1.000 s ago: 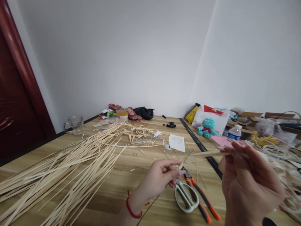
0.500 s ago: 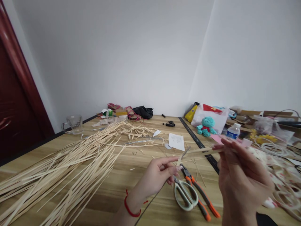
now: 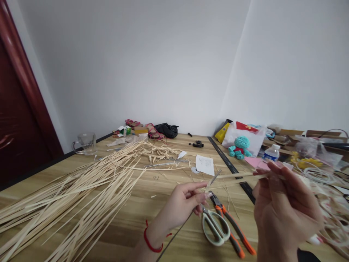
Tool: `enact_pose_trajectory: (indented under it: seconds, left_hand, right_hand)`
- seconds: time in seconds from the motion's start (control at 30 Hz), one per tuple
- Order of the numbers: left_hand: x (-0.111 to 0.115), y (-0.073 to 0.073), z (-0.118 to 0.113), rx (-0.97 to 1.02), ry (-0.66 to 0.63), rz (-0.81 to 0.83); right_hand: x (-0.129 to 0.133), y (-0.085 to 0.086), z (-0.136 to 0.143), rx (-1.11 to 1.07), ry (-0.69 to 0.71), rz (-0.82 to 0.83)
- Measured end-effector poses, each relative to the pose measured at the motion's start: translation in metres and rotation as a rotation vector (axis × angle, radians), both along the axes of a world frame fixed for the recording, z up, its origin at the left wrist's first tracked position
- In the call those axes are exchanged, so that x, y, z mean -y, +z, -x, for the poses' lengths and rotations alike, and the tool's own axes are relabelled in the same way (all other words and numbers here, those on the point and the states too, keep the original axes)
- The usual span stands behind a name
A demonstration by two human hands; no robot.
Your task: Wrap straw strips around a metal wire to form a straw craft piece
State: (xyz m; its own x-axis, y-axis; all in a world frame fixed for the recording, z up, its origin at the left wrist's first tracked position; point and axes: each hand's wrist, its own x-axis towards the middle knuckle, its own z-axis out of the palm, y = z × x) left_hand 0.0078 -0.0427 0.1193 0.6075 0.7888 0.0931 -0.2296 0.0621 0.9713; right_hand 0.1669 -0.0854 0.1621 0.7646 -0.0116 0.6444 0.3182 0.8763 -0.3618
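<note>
My left hand (image 3: 188,200), with a red cord at the wrist, pinches a thin grey wire (image 3: 174,234) together with the ends of pale straw-like strips. From there a pale strip (image 3: 234,176) runs right to my right hand (image 3: 283,207), whose thumb and fingers are closed on it. A second thin strip stretches just below it. Under the left hand lie scissors (image 3: 215,227) with pale green handles. Beside them are pliers (image 3: 234,227) with orange and grey handles, touching or nearly touching the scissors.
Long pale strips (image 3: 89,185) cover the table's left side. A glass mug (image 3: 87,143) stands at the back left. Behind the hands are a written paper (image 3: 205,165), a turquoise crocheted toy (image 3: 240,147) and a water bottle (image 3: 271,153). Ribbon and cord coils (image 3: 332,218) crowd the right.
My right hand has moved slightly to the right, drawing the pale strip out straighter between the hands. My left hand keeps its place and its pinch.
</note>
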Motion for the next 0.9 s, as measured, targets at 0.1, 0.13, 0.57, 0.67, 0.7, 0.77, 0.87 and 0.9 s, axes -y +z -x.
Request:
enact_pose_trajectory:
  seconds: [0.1, 0.13, 0.57, 0.67, 0.7, 0.77, 0.87, 0.9]
  left_hand:
    - [0.0003, 0.0004, 0.0000, -0.019, -0.012, -0.001]
    - [0.0004, 0.0004, -0.0002, -0.024, -0.014, -0.001]
    - [0.0005, -0.0026, -0.0021, -0.047, -0.042, -0.037]
    - [0.0003, -0.0042, -0.0033, -0.038, -0.042, -0.023]
    - [0.0003, -0.0047, -0.0037, -0.035, -0.043, -0.019]
    - [0.0004, -0.0055, -0.0044, -0.030, -0.038, -0.011]
    - [0.0008, -0.0059, -0.0047, -0.015, -0.021, -0.001]
    - [0.0009, -0.0059, -0.0046, -0.009, -0.016, 0.001]
  right_hand:
    - [-0.0023, -0.0014, -0.0024, 0.022, -0.026, -0.018]
    - [-0.0029, -0.0019, -0.0031, 0.034, -0.032, -0.020]
    - [-0.0006, -0.0038, -0.0067, 0.080, -0.041, -0.014]
    - [-0.0004, -0.0046, -0.0068, 0.103, -0.058, 0.007]
    - [-0.0003, -0.0049, -0.0067, 0.113, -0.060, 0.016]
    - [0.0003, -0.0055, -0.0065, 0.122, -0.065, 0.032]
    - [0.0012, -0.0056, -0.0065, 0.113, -0.071, 0.054]
    - [0.0012, -0.0055, -0.0066, 0.109, -0.082, 0.056]
